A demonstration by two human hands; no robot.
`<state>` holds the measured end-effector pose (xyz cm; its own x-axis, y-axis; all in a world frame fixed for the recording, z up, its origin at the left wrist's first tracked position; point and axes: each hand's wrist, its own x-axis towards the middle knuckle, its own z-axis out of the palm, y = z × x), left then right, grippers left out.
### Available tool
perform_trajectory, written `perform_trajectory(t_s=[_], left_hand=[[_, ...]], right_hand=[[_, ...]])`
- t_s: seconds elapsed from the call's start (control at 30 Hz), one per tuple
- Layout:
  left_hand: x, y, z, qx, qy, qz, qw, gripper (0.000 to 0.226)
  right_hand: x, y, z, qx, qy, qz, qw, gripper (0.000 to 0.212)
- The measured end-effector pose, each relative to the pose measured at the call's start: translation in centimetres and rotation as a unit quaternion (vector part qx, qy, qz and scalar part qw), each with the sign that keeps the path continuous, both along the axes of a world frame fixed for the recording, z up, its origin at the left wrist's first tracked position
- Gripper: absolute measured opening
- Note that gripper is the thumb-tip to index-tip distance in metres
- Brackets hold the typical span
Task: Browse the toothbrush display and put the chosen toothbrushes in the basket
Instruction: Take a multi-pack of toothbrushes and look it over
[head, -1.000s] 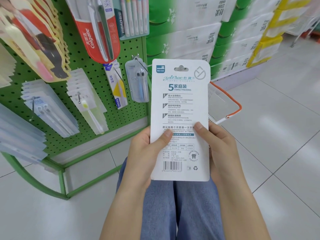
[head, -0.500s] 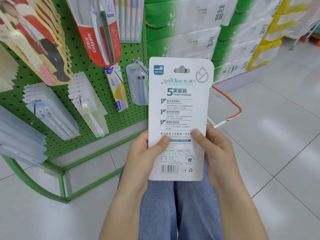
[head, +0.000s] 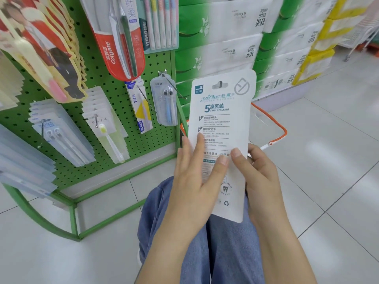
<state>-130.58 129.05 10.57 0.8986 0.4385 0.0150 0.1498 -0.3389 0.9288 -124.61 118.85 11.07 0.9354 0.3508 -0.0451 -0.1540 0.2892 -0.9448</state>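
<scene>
Left hand (head: 192, 181) has let go its thumb pinch, fingers now straight & flat on toothbrush pack (head: 222, 128) back; right hand (head: 259, 177) pinches pack's right edge, basket (head: 281, 130) just behind.

Toothbrush pack (head: 222, 124) before basket (head: 275, 125), right of pegboard (head: 106, 95).

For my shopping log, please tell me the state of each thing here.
White five-brush family pack: upright, back side facing the camera.
Left hand: fingers straight, lying across the pack.
Right hand: pinches the pack's edge.
Orange-rimmed white basket: on the floor behind the pack.
</scene>
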Motion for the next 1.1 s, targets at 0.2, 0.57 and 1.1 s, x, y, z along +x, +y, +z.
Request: perform_trajectory(t_s=[0.2, 0.57, 1.1], left_hand=[[0.3, -0.6, 1.4, -0.217, -0.088, -0.052, 0.971, 0.077], [1.6, 2.2, 2.5, -0.246, -0.131, 0.057, 0.959, 0.018], [7.7, 7.5, 10.7, -0.227, -0.227, -0.003, 0.947, 0.02]], right_hand=[[-0.6, 0.9, 0.1, -0.055, -0.132, 0.023, 0.99, 0.026], [1.2, 0.9, 1.6, -0.163, -0.208, 0.013, 0.965, 0.028], [10.8, 6.9, 12.4, 0.08, -0.059, 0.024, 0.995, 0.013]])
